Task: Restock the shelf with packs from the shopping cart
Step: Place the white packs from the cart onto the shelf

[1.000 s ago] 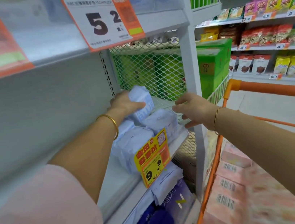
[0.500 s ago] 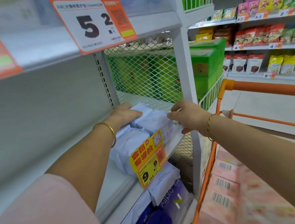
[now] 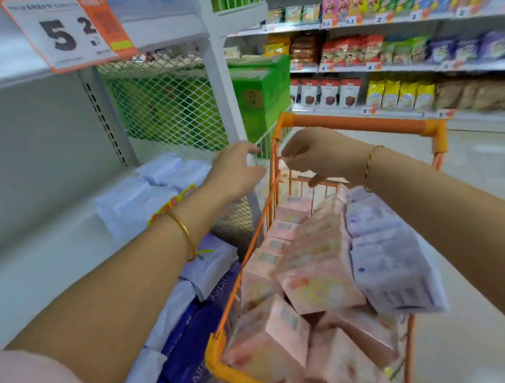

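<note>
Left hand (image 3: pixel 235 174) and right hand (image 3: pixel 321 157) both empty, fingers loosely curled. Packs (image 3: pixel 319 282) lie heaped in the shopping cart (image 3: pixel 355 125) below the right hand; shelf (image 3: pixel 44 269) sits beside the left hand. Risk: pulling a lower pack could topple the leaning heap overboard.

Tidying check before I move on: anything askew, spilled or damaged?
Nothing looks spilled or torn. The pink boxes in the cart lie jumbled and tilted, and a pale pack seems to jut past its right side.
</note>
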`<state>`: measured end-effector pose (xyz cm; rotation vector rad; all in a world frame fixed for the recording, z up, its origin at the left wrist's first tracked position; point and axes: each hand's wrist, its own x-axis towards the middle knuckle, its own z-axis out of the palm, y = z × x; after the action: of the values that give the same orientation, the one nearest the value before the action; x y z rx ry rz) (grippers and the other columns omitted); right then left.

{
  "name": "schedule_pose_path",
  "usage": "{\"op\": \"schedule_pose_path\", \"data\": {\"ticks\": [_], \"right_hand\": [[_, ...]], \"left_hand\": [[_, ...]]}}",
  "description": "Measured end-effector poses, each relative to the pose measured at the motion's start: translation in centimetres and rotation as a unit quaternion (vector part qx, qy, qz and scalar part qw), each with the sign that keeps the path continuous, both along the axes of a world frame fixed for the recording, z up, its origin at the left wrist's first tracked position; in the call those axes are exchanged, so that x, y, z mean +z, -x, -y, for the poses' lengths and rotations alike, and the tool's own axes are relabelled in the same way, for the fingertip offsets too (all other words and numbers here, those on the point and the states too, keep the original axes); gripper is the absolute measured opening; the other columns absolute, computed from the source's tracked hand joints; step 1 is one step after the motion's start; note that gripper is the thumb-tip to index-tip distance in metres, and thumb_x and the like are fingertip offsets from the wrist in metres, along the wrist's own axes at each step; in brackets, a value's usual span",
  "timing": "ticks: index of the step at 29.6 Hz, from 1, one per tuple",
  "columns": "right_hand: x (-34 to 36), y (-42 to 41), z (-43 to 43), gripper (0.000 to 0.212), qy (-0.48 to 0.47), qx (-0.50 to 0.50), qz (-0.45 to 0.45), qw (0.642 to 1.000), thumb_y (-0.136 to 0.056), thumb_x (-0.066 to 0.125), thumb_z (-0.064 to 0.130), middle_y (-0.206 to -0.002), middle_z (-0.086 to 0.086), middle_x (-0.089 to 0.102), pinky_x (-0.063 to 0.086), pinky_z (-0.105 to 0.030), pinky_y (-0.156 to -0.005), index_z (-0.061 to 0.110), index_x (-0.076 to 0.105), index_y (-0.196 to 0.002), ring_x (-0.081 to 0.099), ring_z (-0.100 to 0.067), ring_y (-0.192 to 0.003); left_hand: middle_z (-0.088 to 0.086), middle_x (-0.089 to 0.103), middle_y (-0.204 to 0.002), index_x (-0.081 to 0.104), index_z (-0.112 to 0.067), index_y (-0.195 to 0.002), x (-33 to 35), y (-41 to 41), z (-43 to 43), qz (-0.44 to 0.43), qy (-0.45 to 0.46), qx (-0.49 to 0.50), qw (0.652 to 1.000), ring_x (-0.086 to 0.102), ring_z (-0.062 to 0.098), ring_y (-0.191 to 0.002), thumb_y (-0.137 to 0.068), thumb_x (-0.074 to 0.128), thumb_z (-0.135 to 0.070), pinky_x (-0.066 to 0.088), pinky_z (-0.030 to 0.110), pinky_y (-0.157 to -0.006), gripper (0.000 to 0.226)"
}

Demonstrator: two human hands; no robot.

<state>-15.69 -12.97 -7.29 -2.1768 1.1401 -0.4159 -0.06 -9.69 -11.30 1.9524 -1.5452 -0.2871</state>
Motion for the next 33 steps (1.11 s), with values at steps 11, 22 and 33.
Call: {"op": "schedule_pose_path", "data": {"ticks": [11,22,33], "right_hand": [[-0.7,10.1,-3.3,0.031,0.135,-0.032,-0.179,0.974,-0.091,0.057,0.028,-0.118,-0.01,0.058,0.045,-0.032,-0.085,0.011,0.058,-0.117,0.053,-0.025,-0.101],[-3.6,12.7,-6.3,0.069,0.127,0.068,-0.306,0.941,-0.069,0.077,0.045,-0.113,-0.006,0.039,0.043,-0.032,-0.072,0.022,0.043,-0.124,0.041,-0.022,-0.091],[1.5,12.4,-4.3,0.034,-0.039,-0.013,0.046,0.998,-0.081,0.066,0.044,-0.082,0.0,0.057,0.044,-0.022,-0.055,0.014,0.053,-0.094,0.055,-0.014,-0.07]], "left_hand": [[0.003,0.046,-0.136,0.048,-0.013,-0.133,-1.5,11.1,-4.8,-0.046,-0.121,-0.136,0.982,0.059,0.024,-0.109,-0.09,0.055,-0.021,0.048,0.03,-0.081,0.045],[0.003,0.051,-0.124,0.055,-0.018,-0.123,-0.4,12.1,-5.5,-0.055,-0.109,-0.144,0.982,0.051,0.019,-0.114,-0.087,0.052,-0.011,0.046,0.031,-0.089,0.037],[0.001,0.049,-0.13,0.045,-0.027,-0.123,2.5,9.7,-7.4,-0.386,-0.093,-0.168,0.902,0.058,0.019,-0.111,-0.079,0.064,-0.05,0.051,0.038,-0.085,0.053]]}}
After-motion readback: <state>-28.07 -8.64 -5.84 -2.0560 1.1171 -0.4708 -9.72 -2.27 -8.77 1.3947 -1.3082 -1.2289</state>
